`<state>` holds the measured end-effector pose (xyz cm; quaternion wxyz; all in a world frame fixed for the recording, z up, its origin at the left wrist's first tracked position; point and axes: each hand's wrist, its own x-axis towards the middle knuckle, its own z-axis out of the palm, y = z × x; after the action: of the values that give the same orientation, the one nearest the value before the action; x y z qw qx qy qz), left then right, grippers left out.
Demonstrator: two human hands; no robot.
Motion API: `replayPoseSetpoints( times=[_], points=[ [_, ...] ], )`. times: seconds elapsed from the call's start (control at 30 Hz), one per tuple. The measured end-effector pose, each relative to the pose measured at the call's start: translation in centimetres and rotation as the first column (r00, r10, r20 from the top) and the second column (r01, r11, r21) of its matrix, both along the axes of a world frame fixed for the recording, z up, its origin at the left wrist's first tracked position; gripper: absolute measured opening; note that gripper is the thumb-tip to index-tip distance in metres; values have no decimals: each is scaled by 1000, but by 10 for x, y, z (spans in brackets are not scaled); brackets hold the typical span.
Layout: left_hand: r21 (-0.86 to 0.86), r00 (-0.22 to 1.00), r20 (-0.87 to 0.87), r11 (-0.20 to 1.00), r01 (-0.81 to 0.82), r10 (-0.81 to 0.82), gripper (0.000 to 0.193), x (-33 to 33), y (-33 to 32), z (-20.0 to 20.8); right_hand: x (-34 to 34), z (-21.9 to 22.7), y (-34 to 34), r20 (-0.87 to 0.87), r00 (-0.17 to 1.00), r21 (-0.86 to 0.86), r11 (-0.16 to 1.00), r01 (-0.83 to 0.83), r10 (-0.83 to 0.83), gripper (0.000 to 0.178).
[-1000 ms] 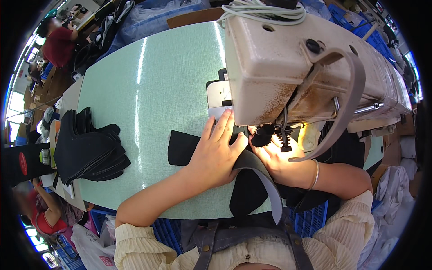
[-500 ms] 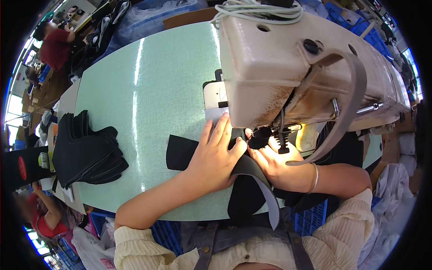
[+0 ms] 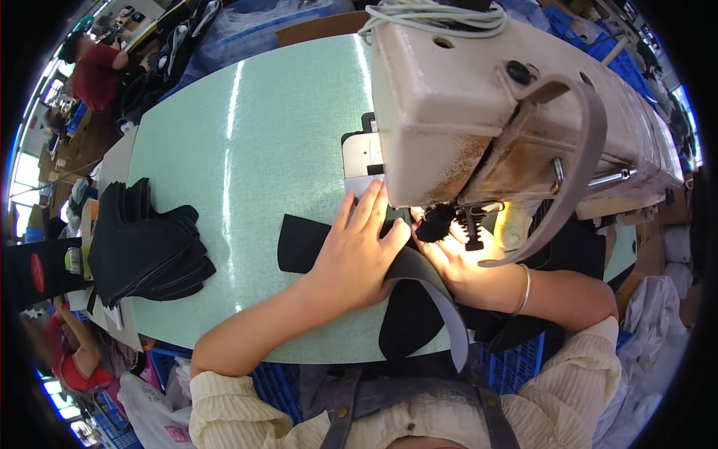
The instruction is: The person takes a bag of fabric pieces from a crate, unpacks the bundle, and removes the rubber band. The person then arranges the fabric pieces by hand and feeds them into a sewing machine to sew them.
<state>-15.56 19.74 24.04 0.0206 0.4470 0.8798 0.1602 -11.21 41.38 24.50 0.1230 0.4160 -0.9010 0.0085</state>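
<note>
My left hand (image 3: 357, 251) lies flat with its fingers stretched over black sheet pieces (image 3: 303, 244) on the table, fingertips against the pale metal plate (image 3: 363, 156) of a sewing machine. Close beside it, under the machine's head (image 3: 441, 112), my right hand (image 3: 467, 262) also rests on the work, fingers extended. A black brush-like part (image 3: 436, 224) and the machine hide some of those fingers, and bright lamplight washes over them. Between my wrists a black piece with a grey underside (image 3: 441, 299) curls up and hangs toward me. The stitching spot itself is hidden.
A stack of cut black pieces (image 3: 146, 251) lies at the table's left. The machine's curved grey bar (image 3: 591, 157) arches above my right forearm. Blue crates (image 3: 516, 363) stand below the near edge. Two people (image 3: 97, 75) are off to the left.
Both hands and the curled black piece have shifted slightly away from me, toward the machine's plate. The whole view has also moved a little.
</note>
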Motion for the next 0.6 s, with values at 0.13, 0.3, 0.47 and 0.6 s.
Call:
replayPoseSetpoints(
  times=[0.13, 0.3, 0.47, 0.6],
  points=[
    [-24, 1000, 12, 1000, -9, 9, 64, -2, -2, -3, -2, 10, -2, -32, 999, 39, 999, 12, -11, 62],
    [-21, 999, 34, 1000, -2, 2, 65, -6, -1, -3, -6, 9, -2, 43, 999, -20, 999, 29, -28, 63],
    [4, 1000, 29, 1000, -2, 2, 65, -4, -2, -3, -4, 12, -2, -36, 999, 17, 1000, 7, -6, 63],
    [30, 1000, 5, 999, -22, 22, 60, 0, -3, 0, -2, 13, -3, -50, 999, 23, 1000, 5, -4, 56]
  ],
)
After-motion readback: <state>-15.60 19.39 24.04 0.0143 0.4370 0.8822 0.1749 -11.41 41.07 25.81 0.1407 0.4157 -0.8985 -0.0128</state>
